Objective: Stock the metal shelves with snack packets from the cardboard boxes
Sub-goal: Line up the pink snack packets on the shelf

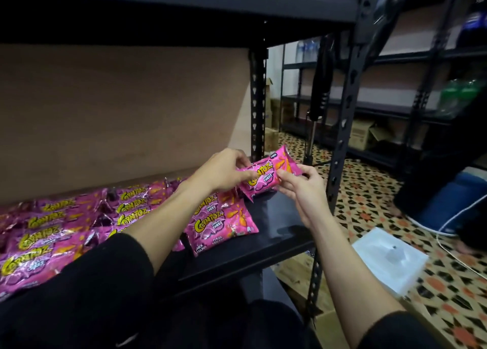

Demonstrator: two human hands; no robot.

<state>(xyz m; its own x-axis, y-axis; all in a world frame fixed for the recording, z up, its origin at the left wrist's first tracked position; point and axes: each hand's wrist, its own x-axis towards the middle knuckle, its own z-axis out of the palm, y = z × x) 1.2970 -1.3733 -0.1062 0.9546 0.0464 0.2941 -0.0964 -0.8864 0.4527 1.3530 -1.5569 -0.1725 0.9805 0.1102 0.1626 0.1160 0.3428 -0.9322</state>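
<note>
We stand in a shop's stockroom: the near black slotted-steel shelf (276, 217) carries rows of identical pink Corntoz snack packets (39, 243), while far dark metal racks (382, 109) hold green drink bottles (456, 95) above brown cardboard boxes (361, 135) on a patterned tile floor (369, 206).

The black perforated metal post (340, 127) stands upright near the middle. To the left of the post, a plain brown board (118, 106) closes the back like a wall. Behind the post and to its right spreads a floor of small tiles with an orange, black and cream star pattern (369, 198). Far behind the post, a tall black metal rack (297, 98) stands against a pale wall (274, 58) and carries clear plastic bottles (307, 49) on its upper level. To the right of the post, a second dark rack (395, 109) holds green bottles (458, 95). Low to the right of the post, a flat white plastic sheet (390, 259) lies on the tiles. The light is dim.
</note>
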